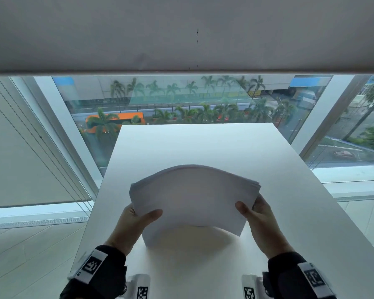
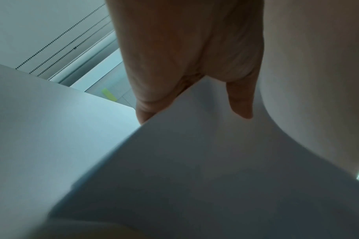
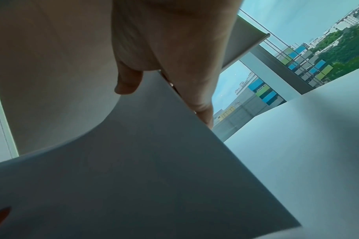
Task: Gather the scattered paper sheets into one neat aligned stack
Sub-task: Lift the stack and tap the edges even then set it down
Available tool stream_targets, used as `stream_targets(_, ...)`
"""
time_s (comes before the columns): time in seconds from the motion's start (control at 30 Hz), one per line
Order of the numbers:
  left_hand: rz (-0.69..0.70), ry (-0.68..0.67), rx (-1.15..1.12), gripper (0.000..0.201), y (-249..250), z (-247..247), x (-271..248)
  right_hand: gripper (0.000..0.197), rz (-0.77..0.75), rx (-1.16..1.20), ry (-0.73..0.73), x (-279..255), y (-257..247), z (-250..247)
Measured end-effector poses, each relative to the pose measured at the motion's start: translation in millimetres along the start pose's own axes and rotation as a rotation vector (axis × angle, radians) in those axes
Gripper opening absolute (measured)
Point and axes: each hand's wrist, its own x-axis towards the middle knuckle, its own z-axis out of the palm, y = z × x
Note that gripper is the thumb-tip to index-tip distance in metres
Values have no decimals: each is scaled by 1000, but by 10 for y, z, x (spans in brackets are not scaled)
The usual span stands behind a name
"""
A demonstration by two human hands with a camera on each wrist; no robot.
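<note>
A person stands at a white table [image 1: 203, 145] beside a tall window [image 1: 181, 100], holding a stack [image 1: 192, 201] of white paper sheets upright in both hands. The left hand [image 1: 136, 221] grips the stack's left edge, thumb laid across the near face and fingers hidden behind the sheets. The right hand [image 1: 257, 214] grips the right edge the same way, thumb in front, fingers wrapped behind. The stack bows between the two grips, its top edge arching away from the person, and its lower edge stands near the tabletop; whether the lower left corner touches the surface cannot be told from the head view. The sheet edges at the upper corners lie slightly fanned rather than flush.

The left wrist view shows the left hand [image 2: 186, 53] pinching the paper [image 2: 194, 161], a fingertip pressed on the curved sheet. The right wrist view shows the right hand [image 3: 170, 48] clamped on the paper's [image 3: 143, 169] edge, thumb on one face and fingers on the other.

Both wrists wear black bands [image 1: 104, 268] carrying square printed markers. A roller blind [image 1: 181, 33] hangs lowered across the top of the window, and another blind [image 1: 26, 152] covers the pane to the left. Through the glass, palm trees [image 1: 203, 113] line a street far below, where an orange bus [image 1: 121, 121] sits.
</note>
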Motion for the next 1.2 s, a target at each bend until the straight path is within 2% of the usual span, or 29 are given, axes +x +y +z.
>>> stream_targets(0.07, 7, 3, -12, 47, 20, 17, -31, 57, -3, 0, 31, 0, -17, 14)
stream_targets(0.17, 6, 42, -18, 34, 33, 19, -24, 61, -30, 29, 57, 8, -53, 26)
stream_targets(0.23, 4, 81, -27, 19, 67, 38, -9, 55, -55, 52, 57, 13, -86, 54)
stream_targets(0.33, 22, 156, -20, 9, 117, 102, -10, 25, -75, 92, 80, 13, -155, 93)
stream_targets(0.37, 37, 175, -10, 8, 140, 114, -20, 20, -80, 95, 95, 13, -183, 95)
stream_targets(0.43, 81, 195, 7, 16, 194, 126, -37, 28, -109, 113, 83, 14, -241, 74)
stream_targets(0.5, 111, 173, -5, 7, 288, 143, -57, 40, -137, 113, 83, 19, -293, 43)
stream_targets(0.53, 138, 161, -4, 3, 335, 153, -61, 36, -140, 101, 90, 24, -315, 38)
stream_targets(0.6, 202, 180, 27, 10, 397, 175, -45, 22, -146, 49, 120, 45, -337, 27)
stream_targets(0.67, 236, 224, 58, 17, 431, 180, -24, 25, -142, -61, 174, 84, -341, 13)
stream_targets(0.8, 255, 253, 109, 17, 471, 175, -12, 21, -162, -166, 240, 142, -339, -12)
stream_targets(0.97, 280, 233, 132, 15, 480, 139, 8, 13, -167, -179, 204, 147, -349, -21)
stream_targets(1.07, 290, 241, 126, 18, 463, 120, 22, 39, -114, -169, 142, 140, -270, -79)
stream_targets(1.2, 314, 176, 148, 18, 406, 84, 25, 36, 6, -74, 93, 145, -95, -118)
